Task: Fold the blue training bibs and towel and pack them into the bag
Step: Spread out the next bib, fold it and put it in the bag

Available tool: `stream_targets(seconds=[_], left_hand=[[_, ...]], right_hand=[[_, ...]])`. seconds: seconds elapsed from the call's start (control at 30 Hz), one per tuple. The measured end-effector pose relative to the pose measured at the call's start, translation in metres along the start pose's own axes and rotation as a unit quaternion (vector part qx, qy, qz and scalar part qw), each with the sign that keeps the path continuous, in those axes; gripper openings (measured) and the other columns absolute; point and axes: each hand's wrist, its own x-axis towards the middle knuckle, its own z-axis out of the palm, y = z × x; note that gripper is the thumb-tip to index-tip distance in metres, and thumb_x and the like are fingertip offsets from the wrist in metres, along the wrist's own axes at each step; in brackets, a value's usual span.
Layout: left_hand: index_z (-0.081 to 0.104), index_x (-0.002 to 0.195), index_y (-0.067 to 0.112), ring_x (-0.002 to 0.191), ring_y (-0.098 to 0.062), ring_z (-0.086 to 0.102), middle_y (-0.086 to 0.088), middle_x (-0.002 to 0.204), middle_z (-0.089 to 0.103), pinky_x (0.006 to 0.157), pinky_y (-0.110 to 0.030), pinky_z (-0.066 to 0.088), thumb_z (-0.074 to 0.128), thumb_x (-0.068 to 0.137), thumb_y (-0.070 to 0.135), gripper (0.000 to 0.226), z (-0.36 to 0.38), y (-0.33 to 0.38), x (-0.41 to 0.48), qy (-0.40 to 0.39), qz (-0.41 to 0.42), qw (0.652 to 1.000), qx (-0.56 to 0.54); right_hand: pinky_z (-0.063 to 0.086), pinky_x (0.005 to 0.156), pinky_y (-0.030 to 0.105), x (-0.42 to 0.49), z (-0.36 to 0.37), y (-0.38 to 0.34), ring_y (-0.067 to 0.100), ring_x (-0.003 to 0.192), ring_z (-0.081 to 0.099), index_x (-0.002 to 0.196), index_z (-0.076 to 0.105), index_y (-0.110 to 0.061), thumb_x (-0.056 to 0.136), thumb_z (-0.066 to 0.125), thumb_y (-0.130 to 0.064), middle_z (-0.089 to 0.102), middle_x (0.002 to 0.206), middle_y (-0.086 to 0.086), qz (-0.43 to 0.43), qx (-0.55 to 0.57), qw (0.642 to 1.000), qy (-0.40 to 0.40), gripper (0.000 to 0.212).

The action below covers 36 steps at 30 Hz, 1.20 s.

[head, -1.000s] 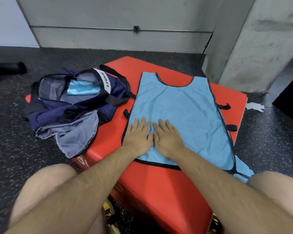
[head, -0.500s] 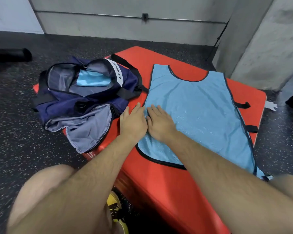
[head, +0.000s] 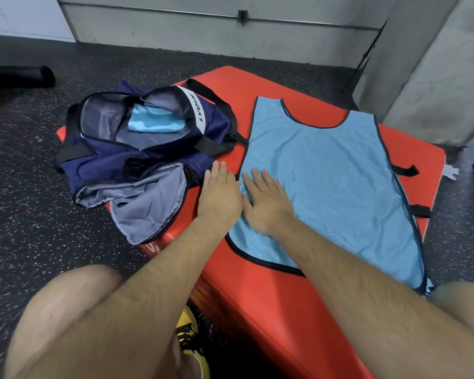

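The bib (head: 326,181) lies spread flat on the mat (head: 285,86), neck hole away from the person, light blue with dark trim. Its near hem curves close to the mat's near edge, and its near right corner hangs over that edge.

The right hand (head: 266,203) lies palm down on the bib's near left part, fingers straight and a little spread, pointing away and to the left. The left hand (head: 219,195) lies palm down just beside it at the bib's left edge, mostly on bare mat, fingers straight and close together. The two hands touch along their inner sides. Neither holds anything.

The bag (head: 99,162), navy with black straps, sits on the left end of the mat, partly over the floor (head: 33,214). Its main opening gapes, and a folded blue cloth (head: 153,120) shows inside. A grey-lined flap (head: 148,206) hangs open at its near side, just beside the left hand's fingers. A white band (head: 196,109) with lettering crosses the bag's top.

Two black tabs (head: 405,169) stick out on the mat at the bib's right side. A white scrap (head: 449,170) lies on the floor beyond the mat's right edge.

The person's bare knees frame the bottom of the view, with a yellow shoe (head: 188,332) between the left knee (head: 66,310) and the mat. A black roller (head: 19,76) lies on the speckled floor far left. A grey wall (head: 203,36) stands behind.
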Motion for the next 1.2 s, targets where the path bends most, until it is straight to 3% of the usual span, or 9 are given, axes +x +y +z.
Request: stream_targets(seconds=[0.13, 0.2, 0.37, 0.47, 0.57, 0.77, 1.0, 1.2], left_hand=[[0.042, 0.147, 0.010, 0.154, -0.022, 0.000, -0.008, 0.166, 0.011, 0.124, -0.037, 0.001, 0.036, 0.100, 0.014, 0.048, -0.002, 0.011, -0.008, 0.002, 0.028, 0.997, -0.077], [0.043, 0.146, 0.008, 0.153, -0.020, 0.006, -0.008, 0.165, 0.018, 0.124, -0.038, 0.004, 0.030, 0.104, 0.019, 0.046, -0.001, 0.009, -0.009, -0.023, 0.024, 0.996, -0.088], [0.021, 0.157, 0.025, 0.152, -0.021, 0.017, -0.007, 0.162, 0.027, 0.125, -0.041, 0.008, 0.024, 0.106, 0.036, 0.052, 0.001, 0.005, -0.015, -0.043, 0.024, 0.985, -0.166], [0.005, 0.159, 0.018, 0.152, -0.018, 0.013, -0.005, 0.164, 0.021, 0.125, -0.037, 0.004, 0.025, 0.105, 0.043, 0.062, 0.000, 0.005, -0.017, -0.057, -0.012, 0.979, -0.193], [0.008, 0.159, 0.013, 0.153, -0.013, 0.000, -0.002, 0.167, 0.007, 0.125, -0.036, -0.003, 0.019, 0.104, 0.053, 0.068, 0.004, 0.003, -0.019, -0.083, -0.001, 0.985, -0.150], [0.012, 0.159, 0.030, 0.153, -0.014, -0.009, -0.001, 0.167, -0.004, 0.124, -0.043, -0.008, 0.014, 0.101, 0.061, 0.065, 0.005, 0.003, -0.019, -0.115, 0.016, 0.989, -0.088], [0.008, 0.158, 0.037, 0.153, -0.021, -0.005, -0.008, 0.167, -0.004, 0.123, -0.046, -0.009, 0.010, 0.104, 0.051, 0.056, 0.002, 0.019, -0.018, -0.108, 0.001, 0.994, -0.009], [0.002, 0.157, 0.040, 0.152, -0.018, -0.013, -0.005, 0.166, -0.015, 0.122, -0.047, -0.010, 0.009, 0.101, 0.058, 0.059, 0.006, 0.016, -0.020, -0.129, -0.006, 0.992, -0.011]], right_hand=[[-0.010, 0.123, 0.037, 0.001, -0.002, 0.001, 0.018, 0.152, -0.017, 0.159, -0.004, -0.023, 0.101, 0.022, -0.049, -0.013, 0.166, 0.000, -0.015, -0.044, 0.998, -0.031, 0.069], [-0.010, 0.123, 0.037, 0.000, -0.004, 0.001, 0.018, 0.152, -0.018, 0.159, -0.004, -0.021, 0.103, 0.016, -0.047, -0.014, 0.166, 0.001, -0.012, -0.032, 0.999, -0.038, 0.065], [-0.009, 0.124, 0.040, -0.004, -0.007, 0.008, 0.019, 0.152, -0.018, 0.160, -0.002, -0.023, 0.104, 0.005, -0.048, -0.013, 0.166, -0.001, 0.009, -0.032, 0.998, -0.047, 0.061], [-0.009, 0.124, 0.040, -0.004, -0.007, 0.010, 0.018, 0.152, -0.018, 0.160, -0.002, -0.025, 0.104, 0.006, -0.048, -0.013, 0.166, -0.003, 0.008, -0.032, 0.998, -0.047, 0.061], [-0.008, 0.124, 0.039, -0.007, -0.007, 0.014, 0.015, 0.152, -0.016, 0.160, 0.000, -0.027, 0.104, 0.009, -0.046, -0.011, 0.166, -0.004, 0.005, -0.033, 0.999, -0.036, 0.060], [-0.009, 0.124, 0.037, -0.016, -0.011, 0.028, 0.012, 0.152, -0.014, 0.160, 0.002, -0.029, 0.105, 0.009, -0.047, -0.009, 0.166, -0.007, 0.005, -0.031, 0.999, -0.032, 0.058], [-0.008, 0.124, 0.039, -0.019, -0.014, 0.014, 0.017, 0.152, -0.018, 0.159, -0.002, -0.019, 0.106, 0.007, -0.039, -0.013, 0.166, -0.002, 0.026, -0.047, 0.998, -0.039, 0.057], [-0.010, 0.123, 0.036, -0.037, -0.014, 0.047, 0.013, 0.152, -0.012, 0.160, 0.004, -0.024, 0.106, 0.012, -0.045, -0.007, 0.167, -0.006, 0.038, -0.015, 0.999, -0.016, 0.058]])
